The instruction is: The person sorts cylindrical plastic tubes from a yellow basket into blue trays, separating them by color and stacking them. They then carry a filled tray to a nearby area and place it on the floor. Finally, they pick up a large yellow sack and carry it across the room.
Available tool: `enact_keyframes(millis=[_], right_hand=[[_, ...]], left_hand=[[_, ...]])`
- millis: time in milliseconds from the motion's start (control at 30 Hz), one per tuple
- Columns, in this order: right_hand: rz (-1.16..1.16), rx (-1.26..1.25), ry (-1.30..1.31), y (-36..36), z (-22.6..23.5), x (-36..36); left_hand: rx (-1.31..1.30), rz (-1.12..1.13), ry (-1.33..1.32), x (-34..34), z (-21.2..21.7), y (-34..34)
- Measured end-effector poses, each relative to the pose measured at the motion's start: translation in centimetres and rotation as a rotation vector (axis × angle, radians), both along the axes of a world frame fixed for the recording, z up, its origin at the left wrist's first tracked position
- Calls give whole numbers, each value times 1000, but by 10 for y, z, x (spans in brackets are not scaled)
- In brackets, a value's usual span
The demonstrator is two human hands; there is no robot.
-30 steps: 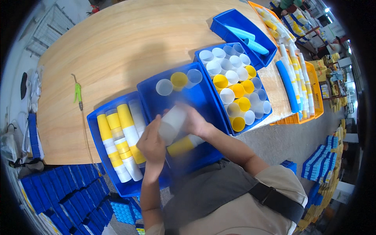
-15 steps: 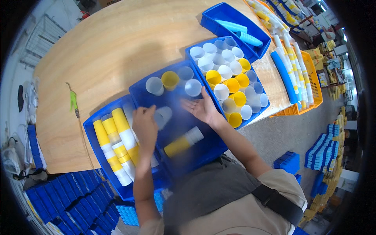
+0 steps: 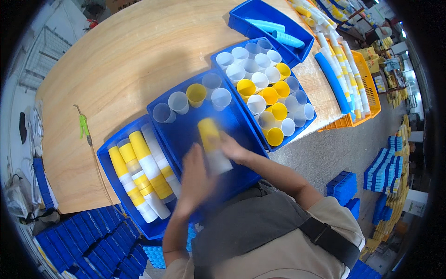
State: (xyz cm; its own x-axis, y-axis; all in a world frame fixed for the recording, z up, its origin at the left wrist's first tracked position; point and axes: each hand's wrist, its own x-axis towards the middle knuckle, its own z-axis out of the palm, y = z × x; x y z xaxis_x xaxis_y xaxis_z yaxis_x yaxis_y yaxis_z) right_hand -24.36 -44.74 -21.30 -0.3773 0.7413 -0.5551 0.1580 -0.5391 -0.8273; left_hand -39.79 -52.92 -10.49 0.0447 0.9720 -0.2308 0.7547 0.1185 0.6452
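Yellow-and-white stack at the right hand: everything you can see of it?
The stack is a slim cylinder, yellow at its far end and whitish, somewhat translucent toward the near end; it looks like nested plastic cups. It slants over the middle blue bin, its far end leaning left. The right hand grips it from the right. The left hand is close on the left; blur hides whether it touches. Blur also hides rims and joints.
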Motion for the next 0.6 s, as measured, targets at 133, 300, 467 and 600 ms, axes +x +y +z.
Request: enact_keyframes(millis=[133,300,467,600], right_hand=[[-237,-558,480,12,26,-13],[-331,-582,576,31,32,-35],[41,-148,697,28,42,-39],[116,-370,513,19,60,-44]], left_hand=[[333,158,-40,25,-2,-17],[698,236,130,6,12,-14],[585,402,188,-3,23,-18],[698,351,263,-13,18,-18]])
